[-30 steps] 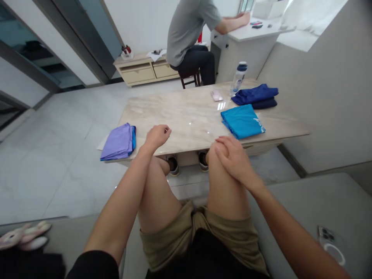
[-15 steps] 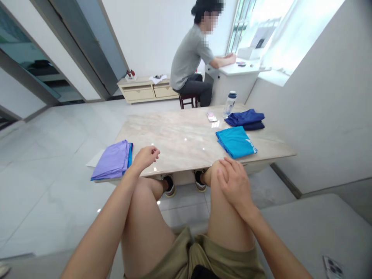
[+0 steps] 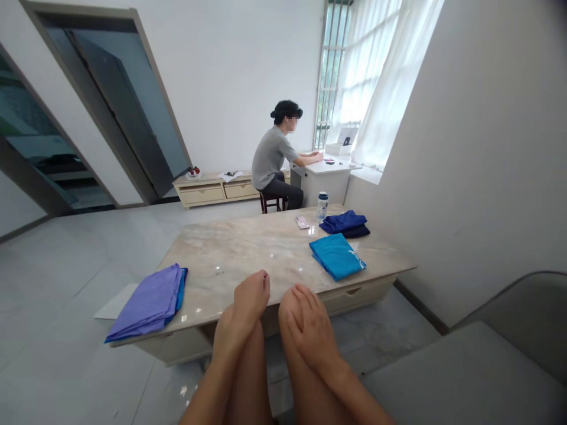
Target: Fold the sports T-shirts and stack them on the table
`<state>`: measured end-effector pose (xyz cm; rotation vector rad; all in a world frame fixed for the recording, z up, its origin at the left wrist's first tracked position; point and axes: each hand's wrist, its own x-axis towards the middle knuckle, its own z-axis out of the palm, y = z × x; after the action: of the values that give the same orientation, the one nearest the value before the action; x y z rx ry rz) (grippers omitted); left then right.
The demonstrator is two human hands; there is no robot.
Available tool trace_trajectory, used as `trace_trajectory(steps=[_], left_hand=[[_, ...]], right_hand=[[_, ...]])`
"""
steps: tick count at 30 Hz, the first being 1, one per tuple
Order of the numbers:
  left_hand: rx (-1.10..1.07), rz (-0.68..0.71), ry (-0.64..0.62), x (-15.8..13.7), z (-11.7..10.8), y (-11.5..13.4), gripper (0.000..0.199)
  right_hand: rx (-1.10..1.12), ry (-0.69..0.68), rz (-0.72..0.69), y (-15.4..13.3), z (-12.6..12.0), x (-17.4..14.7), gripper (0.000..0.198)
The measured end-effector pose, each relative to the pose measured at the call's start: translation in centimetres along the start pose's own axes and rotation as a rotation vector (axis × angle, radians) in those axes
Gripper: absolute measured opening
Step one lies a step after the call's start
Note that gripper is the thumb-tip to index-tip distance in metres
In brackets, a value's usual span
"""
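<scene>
My left hand [image 3: 251, 300] is above my left knee by the table's front edge, its fingers curled in with no object showing in them. My right hand [image 3: 311, 323] lies flat on my right knee, fingers stretched out. Ahead on the marble-topped table [image 3: 234, 254], a folded bright blue cloth [image 3: 337, 256] with white lettering lies beyond my right hand. Behind it rests a dark blue folded garment [image 3: 343, 222] on a darker one. At the table's left end is a stack of folded cloth, purple [image 3: 148, 299] on top with blue beneath.
A clear bottle [image 3: 322, 208] with a dark lid and a pink phone [image 3: 302, 222] are at the table's far side. Another person [image 3: 271, 156] sits at a white desk [image 3: 330, 168] by the window. A low cabinet [image 3: 201, 195] runs along the wall; a grey seat [image 3: 465, 372] is at right.
My view has tilted up, so the table appears lower. My knees are closer together, and my left hand has come over my left knee, nearer my right hand. The folded cloths stay put.
</scene>
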<state>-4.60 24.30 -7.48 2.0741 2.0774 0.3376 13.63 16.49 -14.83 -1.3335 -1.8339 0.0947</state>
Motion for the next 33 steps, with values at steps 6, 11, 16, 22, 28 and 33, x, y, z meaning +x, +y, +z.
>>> trace_trajectory(steps=[6, 11, 16, 22, 28, 33], left_hand=[[-0.106, 0.024, 0.218, -4.7, 2.2, 0.6, 0.038], [-0.065, 0.08, 0.298, -7.2, 3.8, -1.4, 0.045], [-0.064, 0.082, 0.348, -8.2, 4.7, -2.9, 0.052], [0.066, 0.181, 0.369, -8.7, 4.9, -2.8, 0.05], [0.087, 0.187, 0.392, -9.3, 5.5, -2.9, 0.049], [0.073, 0.202, 0.441, -10.5, 6.1, -3.3, 0.052]], right_hand=[[0.012, 0.075, -0.025, -0.7, 1.6, -2.4, 0.077], [0.003, 0.077, -0.01, -1.1, 1.7, -2.8, 0.077], [-0.002, 0.053, -0.008, -1.4, 1.7, -2.6, 0.073], [0.002, 0.058, -0.004, -1.6, 1.8, -2.6, 0.071], [0.011, 0.042, -0.044, -1.0, 1.5, -3.0, 0.076], [0.005, 0.016, -0.039, -1.1, 1.2, -4.0, 0.081]])
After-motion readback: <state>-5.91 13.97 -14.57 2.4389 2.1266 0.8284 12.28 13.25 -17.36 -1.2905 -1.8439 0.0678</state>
